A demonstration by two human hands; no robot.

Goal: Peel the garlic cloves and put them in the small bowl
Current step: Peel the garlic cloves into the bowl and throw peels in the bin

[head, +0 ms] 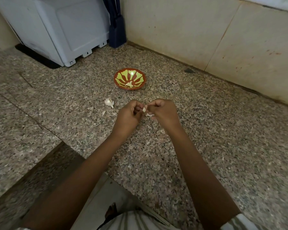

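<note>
My left hand (128, 113) and right hand (163, 112) meet above the granite counter (206, 130), both pinching one garlic clove (144, 110) with curled fingers. The small bowl (130, 78) sits just beyond them. My fingers hide most of the clove.

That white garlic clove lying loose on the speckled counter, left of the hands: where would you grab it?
Pinch the white, unpeeled garlic clove across its plump rounded body, coming down from above, since it lies flat on the speckled granite counter. Avoid the thin papery tail pointing toward the person; it would likely tear.
</note>
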